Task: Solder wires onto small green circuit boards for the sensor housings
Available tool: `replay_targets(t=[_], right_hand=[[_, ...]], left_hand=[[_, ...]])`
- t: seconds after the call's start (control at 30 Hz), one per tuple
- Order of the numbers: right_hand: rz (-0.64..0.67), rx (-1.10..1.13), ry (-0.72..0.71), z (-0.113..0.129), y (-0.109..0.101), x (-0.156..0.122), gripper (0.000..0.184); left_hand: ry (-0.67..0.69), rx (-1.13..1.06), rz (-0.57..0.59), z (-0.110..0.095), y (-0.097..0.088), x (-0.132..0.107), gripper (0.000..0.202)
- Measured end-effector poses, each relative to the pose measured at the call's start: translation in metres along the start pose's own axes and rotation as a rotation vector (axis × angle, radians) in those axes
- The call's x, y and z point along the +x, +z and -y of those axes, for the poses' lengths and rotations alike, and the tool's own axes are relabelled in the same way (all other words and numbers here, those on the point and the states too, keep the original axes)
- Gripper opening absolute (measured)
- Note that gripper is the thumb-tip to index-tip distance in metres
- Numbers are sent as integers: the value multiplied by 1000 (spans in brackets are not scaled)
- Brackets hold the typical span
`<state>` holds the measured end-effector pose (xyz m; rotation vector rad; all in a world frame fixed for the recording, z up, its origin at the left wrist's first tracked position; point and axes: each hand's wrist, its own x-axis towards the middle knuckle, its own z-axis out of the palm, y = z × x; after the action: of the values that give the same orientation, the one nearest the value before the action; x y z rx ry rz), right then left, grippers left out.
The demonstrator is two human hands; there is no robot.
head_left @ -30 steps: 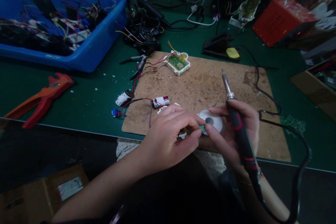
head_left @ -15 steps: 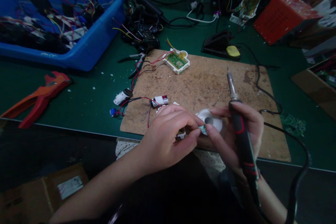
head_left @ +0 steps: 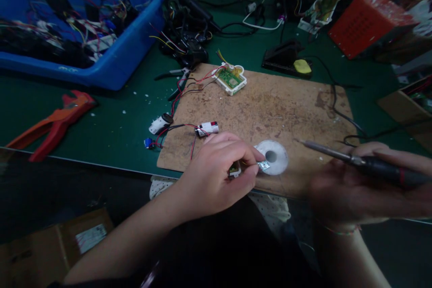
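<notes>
My left hand (head_left: 222,171) pinches a small circuit board (head_left: 264,165) between thumb and fingers, over the edge of a white solder spool (head_left: 279,158). Partly hidden under that hand is a white-framed housing (head_left: 235,172). My right hand (head_left: 357,184), blurred by motion, holds a soldering iron (head_left: 374,166) whose tip points left, to the right of the spool. A white cylindrical battery (head_left: 207,128) with red and black wires lies just beyond my left hand. Farther back on the brown board (head_left: 266,103) sits a white housing with a green circuit board (head_left: 230,79).
A blue bin (head_left: 111,69) of wired parts stands at the left, with an orange-red cutter (head_left: 59,119) in front. At the back are a black iron stand (head_left: 283,56) with a yellow sponge (head_left: 302,67) and a red box (head_left: 367,24). The iron's cable crosses the right side.
My right hand has left the small circuit board and moved right, swinging the soldering iron from upright to nearly level. My left hand keeps its pinch on the board.
</notes>
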<state>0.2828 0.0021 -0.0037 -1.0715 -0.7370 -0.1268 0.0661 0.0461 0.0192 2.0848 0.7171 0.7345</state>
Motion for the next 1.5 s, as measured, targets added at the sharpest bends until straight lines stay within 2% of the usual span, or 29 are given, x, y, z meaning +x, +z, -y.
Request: replay_targets(t=[0.07,0.1,0.2,0.43,1.0,1.5], right_hand=[[-69,77,-184,-3,2,-3,40],[-44,103,-199,-4,2,-5,38],[107,125,-105,-3,-1,-12,29],[244,117,-90,-2,-3,-12,24],[347,35,-52,6,-2,-14,25],[333,53,-39,6,-1,-15,25]], left_hand=[[-3,-8,5,0,-1,1,12],[-4,-11,8,0,-1,1,12],[0,-16,24,1,-3,1,12],[20,-39,41,2,-5,2,12],[3,-38,58,1,-6,4,13],[0,-26,58,0,-6,2,13]])
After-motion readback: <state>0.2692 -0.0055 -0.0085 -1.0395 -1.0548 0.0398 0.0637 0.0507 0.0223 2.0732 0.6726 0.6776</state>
